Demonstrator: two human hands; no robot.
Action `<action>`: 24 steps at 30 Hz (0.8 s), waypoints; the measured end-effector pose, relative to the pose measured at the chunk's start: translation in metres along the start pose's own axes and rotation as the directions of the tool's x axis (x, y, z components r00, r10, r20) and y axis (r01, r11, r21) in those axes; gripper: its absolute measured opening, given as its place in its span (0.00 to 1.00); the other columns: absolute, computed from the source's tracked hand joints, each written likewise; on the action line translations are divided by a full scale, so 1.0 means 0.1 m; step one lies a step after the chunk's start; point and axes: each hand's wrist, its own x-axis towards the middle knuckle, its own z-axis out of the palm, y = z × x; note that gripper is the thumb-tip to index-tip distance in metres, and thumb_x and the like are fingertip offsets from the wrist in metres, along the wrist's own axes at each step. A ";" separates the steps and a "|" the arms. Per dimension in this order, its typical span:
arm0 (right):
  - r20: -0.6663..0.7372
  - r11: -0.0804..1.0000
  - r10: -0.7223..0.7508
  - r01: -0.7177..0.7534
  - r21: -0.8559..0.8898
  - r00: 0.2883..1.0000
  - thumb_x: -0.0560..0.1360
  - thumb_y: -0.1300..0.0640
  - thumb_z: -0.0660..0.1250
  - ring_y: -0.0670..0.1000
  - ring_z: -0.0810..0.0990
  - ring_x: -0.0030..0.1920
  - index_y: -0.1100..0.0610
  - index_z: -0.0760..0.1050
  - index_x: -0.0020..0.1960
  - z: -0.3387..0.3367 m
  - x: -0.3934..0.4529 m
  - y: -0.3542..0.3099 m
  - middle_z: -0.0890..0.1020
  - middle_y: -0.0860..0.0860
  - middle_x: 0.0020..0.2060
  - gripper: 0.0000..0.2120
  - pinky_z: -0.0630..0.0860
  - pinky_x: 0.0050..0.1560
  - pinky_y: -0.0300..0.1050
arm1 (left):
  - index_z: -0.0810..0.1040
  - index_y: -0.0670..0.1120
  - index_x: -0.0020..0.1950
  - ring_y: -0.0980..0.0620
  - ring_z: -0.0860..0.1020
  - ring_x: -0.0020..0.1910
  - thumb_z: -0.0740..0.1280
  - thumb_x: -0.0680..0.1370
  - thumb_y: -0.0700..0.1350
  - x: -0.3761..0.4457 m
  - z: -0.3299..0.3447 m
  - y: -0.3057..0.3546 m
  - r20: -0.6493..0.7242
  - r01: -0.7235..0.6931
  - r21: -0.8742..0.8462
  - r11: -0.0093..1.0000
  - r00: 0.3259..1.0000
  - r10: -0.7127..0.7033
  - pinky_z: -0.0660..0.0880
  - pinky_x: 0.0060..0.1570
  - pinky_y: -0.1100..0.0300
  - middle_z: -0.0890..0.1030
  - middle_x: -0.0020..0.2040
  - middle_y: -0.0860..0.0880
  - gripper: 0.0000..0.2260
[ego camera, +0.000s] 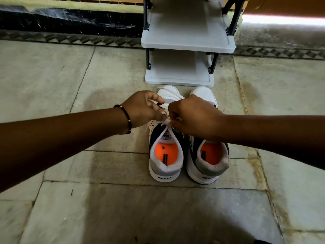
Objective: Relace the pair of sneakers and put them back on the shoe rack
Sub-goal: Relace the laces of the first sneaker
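Note:
Two white, grey and black sneakers with orange insoles stand side by side on the stone floor, toes pointing away from me. Over the tongue of the left sneaker [165, 155], my left hand [144, 110] and my right hand [195, 117] both pinch its white lace [166, 122]. The fingers meet just above the top eyelets. A loose lace end hangs down the shoe's left side. My right forearm crosses over the right sneaker [208, 161] and hides its laces. The white shoe rack [186, 44] stands right behind the toes, its shelves bare.
A black beaded bracelet [127, 118] circles my left wrist. The rack has dark posts and stands against a wall with a dark skirting [70, 20]. Large stone floor tiles [123, 208] spread around the shoes on all sides.

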 end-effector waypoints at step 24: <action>0.228 0.994 0.023 0.002 -0.108 0.973 0.73 0.60 0.63 0.53 0.70 0.35 0.55 0.70 0.39 0.09 -0.19 -0.01 0.65 0.48 0.28 0.04 0.68 0.37 0.42 | 0.76 0.46 0.47 0.42 0.76 0.49 0.63 0.73 0.41 0.19 -0.19 -0.33 -0.024 -0.124 0.865 0.487 0.958 0.286 0.68 0.40 0.57 0.75 0.51 0.44 0.05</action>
